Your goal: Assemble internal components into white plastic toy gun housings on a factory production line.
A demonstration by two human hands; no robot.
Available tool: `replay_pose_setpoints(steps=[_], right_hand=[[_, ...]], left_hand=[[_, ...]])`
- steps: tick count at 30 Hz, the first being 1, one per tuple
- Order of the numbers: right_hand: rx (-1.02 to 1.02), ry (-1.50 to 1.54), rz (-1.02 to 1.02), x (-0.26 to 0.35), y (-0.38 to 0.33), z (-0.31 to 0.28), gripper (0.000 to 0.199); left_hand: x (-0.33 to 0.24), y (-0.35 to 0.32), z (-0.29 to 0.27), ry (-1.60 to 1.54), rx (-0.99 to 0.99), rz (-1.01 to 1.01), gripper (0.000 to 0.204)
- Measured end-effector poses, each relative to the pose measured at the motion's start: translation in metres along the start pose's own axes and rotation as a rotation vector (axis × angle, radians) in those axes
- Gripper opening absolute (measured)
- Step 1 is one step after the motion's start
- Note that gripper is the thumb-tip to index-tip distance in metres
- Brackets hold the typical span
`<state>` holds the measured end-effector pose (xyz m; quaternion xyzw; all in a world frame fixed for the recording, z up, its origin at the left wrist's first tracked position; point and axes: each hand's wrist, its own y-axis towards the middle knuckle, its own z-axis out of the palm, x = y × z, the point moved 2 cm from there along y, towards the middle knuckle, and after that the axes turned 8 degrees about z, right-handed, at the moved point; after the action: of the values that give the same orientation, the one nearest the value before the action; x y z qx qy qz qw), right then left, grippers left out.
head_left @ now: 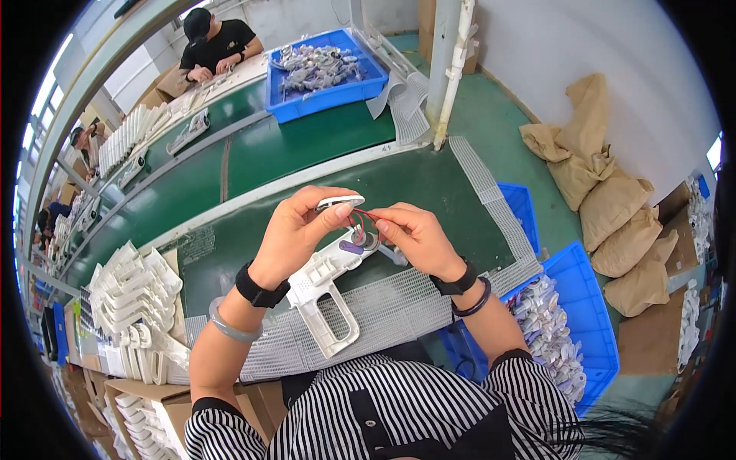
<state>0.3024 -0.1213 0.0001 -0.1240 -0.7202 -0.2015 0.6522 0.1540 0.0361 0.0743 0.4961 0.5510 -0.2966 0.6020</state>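
Observation:
Between finger and thumb, my left hand [307,218] grips a small rounded white plastic part [341,202] above the table. Red and black wires [359,222] run down from near it. My right hand [414,234] pinches these wires a little to the right. Below both hands lies a white plastic housing half [326,287] with a looped handle, its hollow inner side facing up. A purple piece [351,247] and a roundish part sit at its upper end, partly hidden by the wires and my right hand.
White housings [134,295] are piled at the left. A conveyor belt [307,149] runs beyond the table, with a blue tray [326,107] of small parts. Another blue bin [606,337] stands at my right, near brown sacks [613,199]. Co-workers [222,42] sit along the line.

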Motion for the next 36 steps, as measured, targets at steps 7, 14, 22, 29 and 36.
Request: replay_pose_setpoints(steps=[7, 14, 22, 29, 36], right_hand=[[-0.311, -0.366, -0.443, 0.038, -0.002, -0.008, 0.021], [-0.169, -0.088, -0.113, 0.044, -0.003, -0.020, 0.016], [-0.024, 0.027, -0.006, 0.057, -0.025, 0.027, 0.029], [0.048, 0.466, 0.177, 0.040, -0.038, 0.017, 0.015], [0.042, 0.348, 0.096, 0.042, -0.029, 0.027, 0.008]], left_hand=[[-0.030, 0.002, 0.007, 0.200, 0.018, 0.199, 0.028], [-0.034, 0.012, 0.009, -0.050, -0.022, 0.053, 0.032], [-0.044, -0.007, 0.030, -0.186, -0.116, 0.047, 0.025], [-0.024, -0.010, 0.037, -0.077, -0.121, 0.146, 0.022], [-0.023, -0.014, 0.040, 0.229, -0.130, 0.429, 0.023]])
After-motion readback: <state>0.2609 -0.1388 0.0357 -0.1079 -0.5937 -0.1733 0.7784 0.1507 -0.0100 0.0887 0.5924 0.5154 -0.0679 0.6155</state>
